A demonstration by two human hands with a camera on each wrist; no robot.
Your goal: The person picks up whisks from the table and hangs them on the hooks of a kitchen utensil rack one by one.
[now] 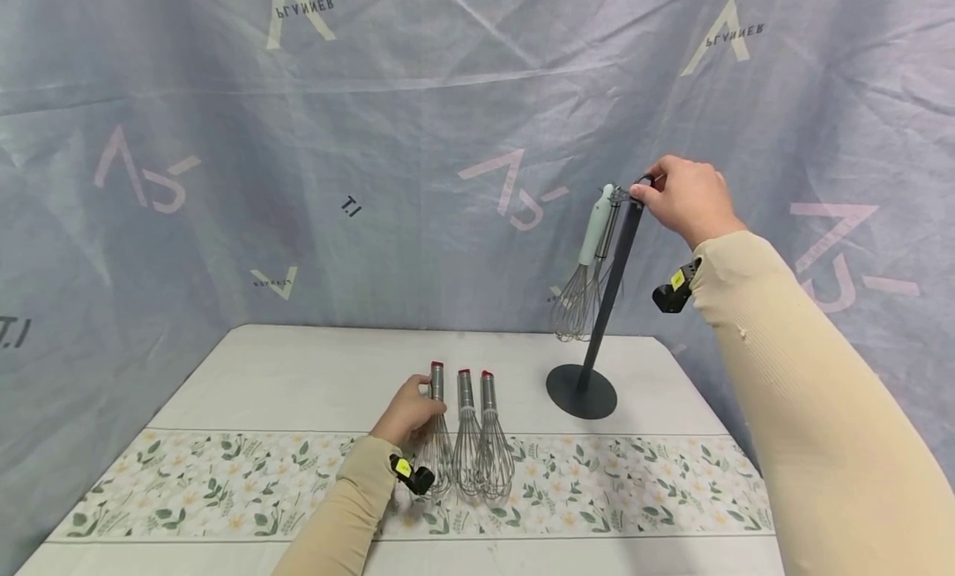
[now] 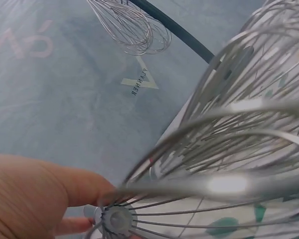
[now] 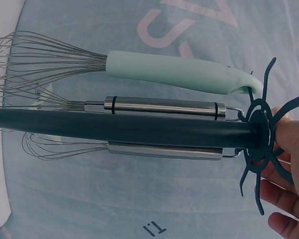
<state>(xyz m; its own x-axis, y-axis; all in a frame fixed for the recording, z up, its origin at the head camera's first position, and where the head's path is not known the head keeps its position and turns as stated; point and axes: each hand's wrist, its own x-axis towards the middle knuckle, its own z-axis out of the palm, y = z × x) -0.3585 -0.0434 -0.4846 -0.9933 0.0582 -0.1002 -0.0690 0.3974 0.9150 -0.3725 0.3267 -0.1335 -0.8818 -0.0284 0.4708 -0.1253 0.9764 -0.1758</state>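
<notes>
Three up, three down: a mint-handled whisk point(image 3: 164, 71) and two steel-handled whisks point(image 3: 164, 106) hang from the hooks point(image 3: 289, 105) of a dark stand point(image 1: 612, 286), while a leftmost whisk point(image 1: 437, 383), a middle whisk point(image 1: 466, 389) and a rightmost whisk point(image 1: 488, 391) sit side by side at the white table point(image 1: 313, 360), wire ends toward me. By that count, I judge the work about half done, with those three left. My left hand point(image 1: 409, 408) pinches the leftmost whisk low on its handle, thumb and fingers drawn in narrow; whether it is lifted at all, I cannot tell. At the stand's top, my right hand point(image 1: 690, 196) grips the stand beside the hooks, fingers curled in. The round base point(image 1: 582, 406) rests on the table.
</notes>
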